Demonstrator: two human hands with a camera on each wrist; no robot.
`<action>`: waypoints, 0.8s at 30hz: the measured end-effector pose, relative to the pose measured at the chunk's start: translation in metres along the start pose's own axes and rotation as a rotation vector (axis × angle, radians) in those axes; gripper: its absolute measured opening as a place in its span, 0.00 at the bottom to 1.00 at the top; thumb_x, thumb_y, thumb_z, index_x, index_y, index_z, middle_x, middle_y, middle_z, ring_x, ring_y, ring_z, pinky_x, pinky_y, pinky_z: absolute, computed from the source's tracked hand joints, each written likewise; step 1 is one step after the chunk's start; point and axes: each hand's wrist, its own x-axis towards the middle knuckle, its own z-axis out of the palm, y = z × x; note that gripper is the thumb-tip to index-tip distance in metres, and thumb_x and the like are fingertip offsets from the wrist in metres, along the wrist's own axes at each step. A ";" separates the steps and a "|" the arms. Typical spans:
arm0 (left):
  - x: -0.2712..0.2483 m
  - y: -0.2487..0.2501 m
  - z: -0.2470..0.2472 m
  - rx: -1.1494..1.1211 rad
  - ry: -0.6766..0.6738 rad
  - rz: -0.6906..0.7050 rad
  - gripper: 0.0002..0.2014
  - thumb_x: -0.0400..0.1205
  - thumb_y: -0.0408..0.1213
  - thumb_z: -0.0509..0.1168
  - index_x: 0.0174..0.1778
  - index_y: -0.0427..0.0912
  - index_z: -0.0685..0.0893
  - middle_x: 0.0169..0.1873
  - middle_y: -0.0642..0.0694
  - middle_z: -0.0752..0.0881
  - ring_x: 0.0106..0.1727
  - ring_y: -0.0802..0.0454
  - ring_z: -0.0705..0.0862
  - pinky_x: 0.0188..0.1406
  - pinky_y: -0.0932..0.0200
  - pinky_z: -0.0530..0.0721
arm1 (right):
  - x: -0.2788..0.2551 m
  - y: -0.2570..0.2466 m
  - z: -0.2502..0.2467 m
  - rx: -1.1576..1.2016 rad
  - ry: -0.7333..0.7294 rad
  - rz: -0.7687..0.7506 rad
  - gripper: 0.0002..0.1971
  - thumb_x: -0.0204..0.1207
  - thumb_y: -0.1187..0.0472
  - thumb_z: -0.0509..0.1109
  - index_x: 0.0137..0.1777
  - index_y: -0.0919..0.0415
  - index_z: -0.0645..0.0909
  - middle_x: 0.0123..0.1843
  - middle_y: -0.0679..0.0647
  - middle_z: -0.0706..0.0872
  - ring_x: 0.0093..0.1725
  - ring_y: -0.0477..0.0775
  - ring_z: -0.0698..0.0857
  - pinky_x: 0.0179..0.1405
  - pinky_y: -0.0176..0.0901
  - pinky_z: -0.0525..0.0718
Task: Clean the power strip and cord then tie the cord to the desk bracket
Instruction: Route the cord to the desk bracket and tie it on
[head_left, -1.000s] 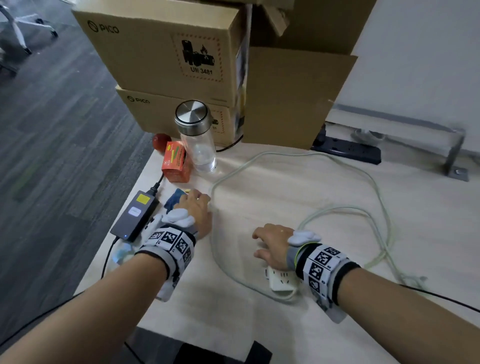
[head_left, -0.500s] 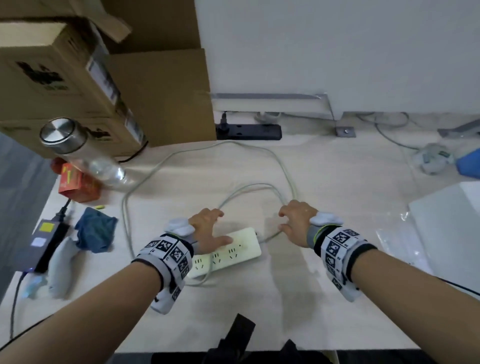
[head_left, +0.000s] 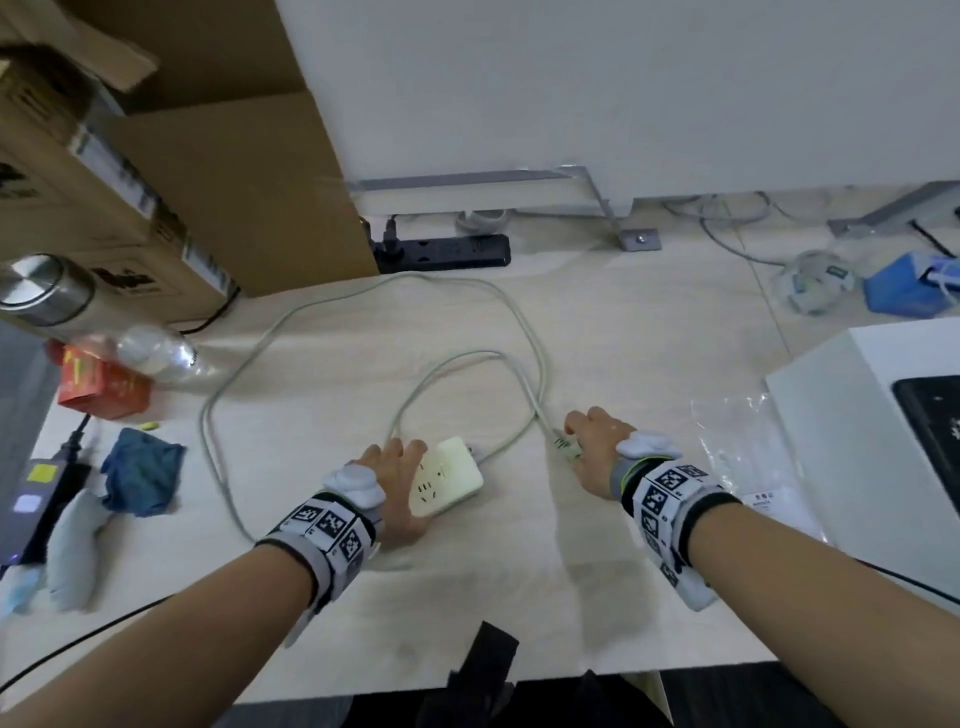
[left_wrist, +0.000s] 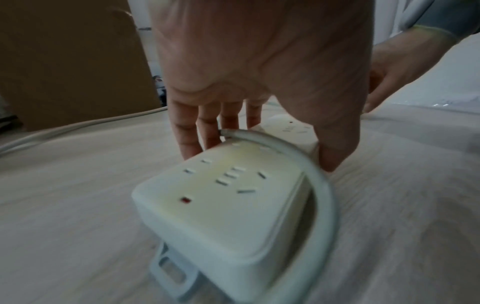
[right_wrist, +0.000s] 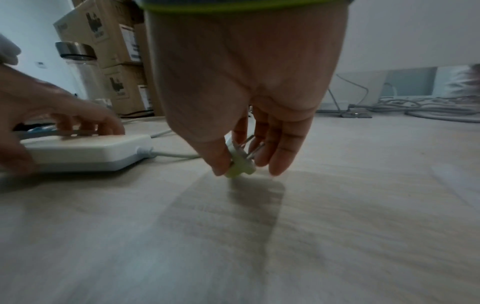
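Note:
A cream power strip (head_left: 449, 480) lies on the light wood desk (head_left: 519, 597). My left hand (head_left: 400, 467) grips it, fingers over the far side and thumb on the near side; a turn of cord (left_wrist: 306, 156) arches over the strip (left_wrist: 221, 197). The pale cord (head_left: 519, 312) loops widely across the desk to its plug (head_left: 566, 449). My right hand (head_left: 579, 441) pinches the plug (right_wrist: 240, 166) between thumb and fingers, its prongs pointing away. The grey desk bracket (head_left: 639, 241) is bolted at the back. A blue cloth (head_left: 143, 470) lies to the left.
A black power strip (head_left: 441, 252) sits by the back wall. Cardboard boxes (head_left: 156, 182), a steel-capped bottle (head_left: 78, 312), an orange box (head_left: 98, 382) and a laptop adapter (head_left: 36, 493) fill the left. A white box (head_left: 857, 441) and a plastic bag (head_left: 743, 441) are on the right.
My left hand left the blue cloth and took hold of the power strip. My right hand let go of the strip, moved right and pinched the plug. The head view swung right.

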 end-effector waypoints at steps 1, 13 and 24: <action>0.001 0.004 -0.003 0.002 -0.008 0.024 0.40 0.66 0.64 0.66 0.71 0.54 0.60 0.61 0.49 0.75 0.57 0.47 0.78 0.50 0.48 0.83 | -0.002 0.001 -0.003 0.050 0.022 0.018 0.14 0.78 0.55 0.65 0.63 0.51 0.70 0.60 0.53 0.73 0.46 0.58 0.81 0.48 0.50 0.82; 0.047 0.080 0.004 -0.243 -0.008 0.117 0.37 0.69 0.70 0.63 0.64 0.46 0.70 0.55 0.45 0.80 0.50 0.44 0.81 0.47 0.48 0.81 | -0.050 -0.039 -0.022 0.467 0.328 0.095 0.16 0.73 0.45 0.72 0.56 0.51 0.79 0.48 0.45 0.80 0.44 0.50 0.82 0.47 0.41 0.78; 0.043 0.068 -0.046 -1.446 -0.336 0.056 0.17 0.85 0.46 0.61 0.48 0.34 0.84 0.35 0.39 0.82 0.31 0.48 0.82 0.33 0.55 0.84 | -0.061 -0.085 -0.009 0.614 0.411 0.003 0.17 0.68 0.45 0.77 0.54 0.49 0.79 0.47 0.44 0.80 0.40 0.47 0.80 0.41 0.39 0.74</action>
